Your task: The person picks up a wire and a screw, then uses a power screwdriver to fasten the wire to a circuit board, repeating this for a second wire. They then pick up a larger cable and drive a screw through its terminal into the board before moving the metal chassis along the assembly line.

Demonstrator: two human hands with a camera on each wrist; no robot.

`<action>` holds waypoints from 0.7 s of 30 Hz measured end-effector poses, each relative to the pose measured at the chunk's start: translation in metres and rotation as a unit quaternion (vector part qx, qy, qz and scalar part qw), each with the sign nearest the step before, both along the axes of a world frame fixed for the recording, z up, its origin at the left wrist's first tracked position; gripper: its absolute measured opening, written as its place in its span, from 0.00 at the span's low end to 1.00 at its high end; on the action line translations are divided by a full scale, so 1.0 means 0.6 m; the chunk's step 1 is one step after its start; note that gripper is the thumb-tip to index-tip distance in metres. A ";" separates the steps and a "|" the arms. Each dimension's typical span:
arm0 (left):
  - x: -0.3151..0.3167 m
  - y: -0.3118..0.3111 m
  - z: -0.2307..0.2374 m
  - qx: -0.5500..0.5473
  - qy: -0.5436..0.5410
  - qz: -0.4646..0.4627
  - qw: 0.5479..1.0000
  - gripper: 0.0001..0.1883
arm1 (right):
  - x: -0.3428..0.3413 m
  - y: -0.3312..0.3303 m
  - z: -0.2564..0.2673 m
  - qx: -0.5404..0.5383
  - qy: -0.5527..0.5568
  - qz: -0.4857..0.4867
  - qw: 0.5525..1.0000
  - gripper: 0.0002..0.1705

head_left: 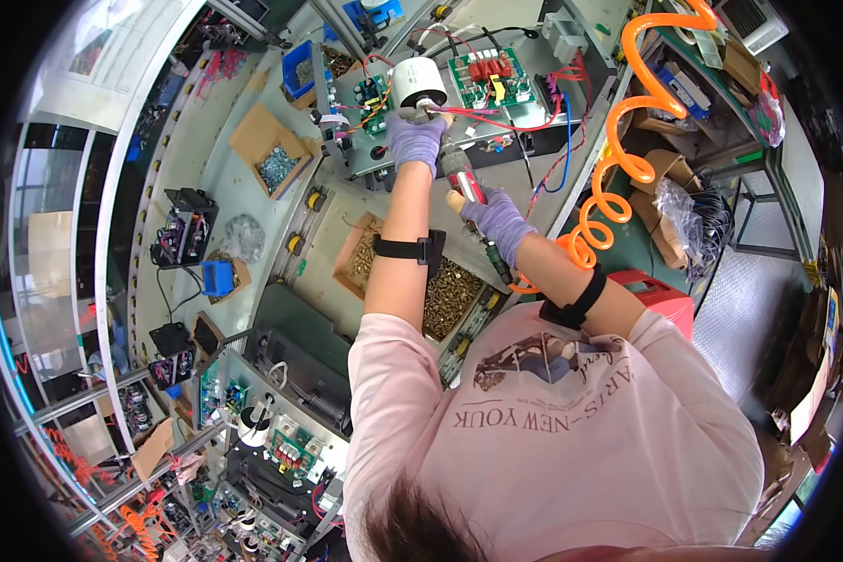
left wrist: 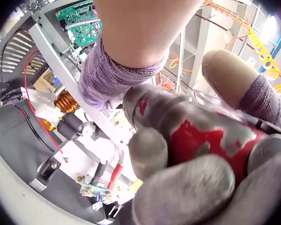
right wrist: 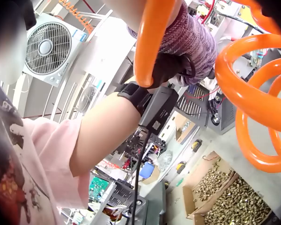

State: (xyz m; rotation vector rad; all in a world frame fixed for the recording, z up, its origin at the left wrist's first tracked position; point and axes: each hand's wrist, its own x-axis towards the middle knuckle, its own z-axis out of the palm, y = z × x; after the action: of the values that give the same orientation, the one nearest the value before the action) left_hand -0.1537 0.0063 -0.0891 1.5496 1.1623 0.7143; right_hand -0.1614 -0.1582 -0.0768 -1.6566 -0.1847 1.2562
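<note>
In the head view, my left hand (head_left: 415,140), in a purple glove with bare fingertips, is at the front end of a white cylindrical capacitor (head_left: 416,79). A metal terminal (head_left: 425,104) and red wires show by its fingertips; I cannot tell whether they pinch anything. My right hand (head_left: 501,225), gloved alike, grips a worn red-and-grey air screwdriver (head_left: 463,178) whose nose points toward the left hand. In the left wrist view, fingers (left wrist: 182,187) curl round the screwdriver (left wrist: 201,136), close below the left glove (left wrist: 110,77). The right wrist view shows the right glove (right wrist: 192,42) behind the hose.
An orange coiled air hose (head_left: 618,159) hangs at right. Green circuit boards (head_left: 492,77) sit on the metal chassis (head_left: 375,169). Boxes of brass fasteners (head_left: 450,290) stand below the arms, with a carton of silver ones (head_left: 276,169) and blue bins (head_left: 298,70) at left.
</note>
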 end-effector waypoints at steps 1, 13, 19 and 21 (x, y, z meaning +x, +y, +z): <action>0.002 -0.006 0.037 0.000 0.000 -0.003 1.000 0.33 | 0.001 0.000 -0.001 0.000 0.000 -0.003 1.000 0.36; 0.059 0.056 0.134 0.556 0.412 -0.355 0.629 0.42 | 0.008 0.009 0.017 -0.036 -0.039 -0.008 0.999 0.39; 0.108 0.096 0.154 0.441 0.519 -0.371 0.631 0.52 | 0.011 0.015 0.020 0.019 0.046 -0.020 0.999 0.24; 0.121 0.106 0.145 0.429 0.512 -0.383 0.638 0.52 | 0.013 0.013 0.021 0.047 0.097 -0.038 0.993 0.23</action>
State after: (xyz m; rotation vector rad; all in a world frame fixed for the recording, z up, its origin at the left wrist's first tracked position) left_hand -0.0811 0.0700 -0.0018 3.2136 0.6521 -0.4307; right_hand -0.1535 -0.1502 -0.0639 -1.4391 -0.0602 1.3208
